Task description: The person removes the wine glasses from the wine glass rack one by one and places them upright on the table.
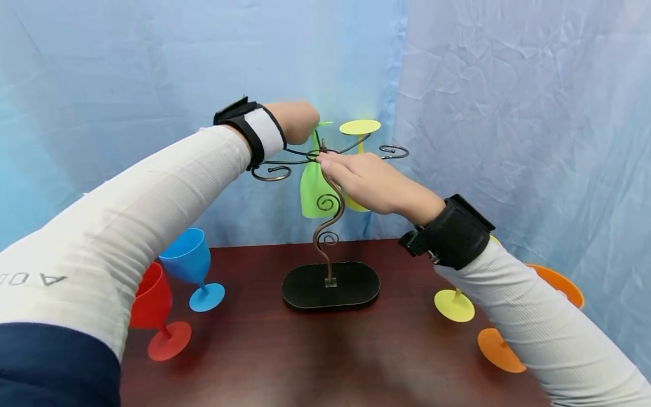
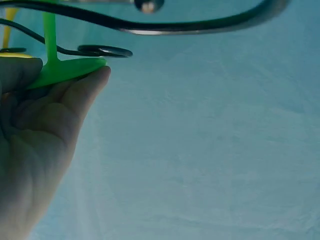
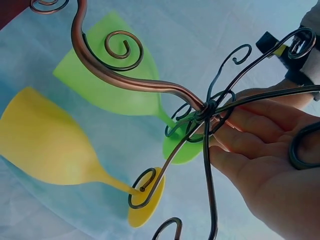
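My left hand (image 1: pixel 297 120) pinches the foot of a green plastic goblet (image 1: pixel 316 195), which hangs upside down at the back of a wire goblet rack (image 1: pixel 330 226). In the left wrist view, thumb and finger grip the edge of the green foot (image 2: pixel 70 71). My right hand (image 1: pixel 373 178) reaches to the rack's hub (image 3: pixel 206 112) with its fingers extended, and the fingertips are at the hub. Beside the green goblet, a yellow goblet (image 3: pixel 55 145) hangs upside down, its stem in a curled arm of the rack.
On the dark wooden table (image 1: pixel 325 362), a blue goblet (image 1: pixel 190 257) and a red goblet (image 1: pixel 152 299) stand at left. Another yellow goblet (image 1: pixel 454 306) and an orange goblet (image 1: pixel 500 350) stand at right, partly behind my right arm. The rack's oval black base (image 1: pixel 305 288) sits between them.
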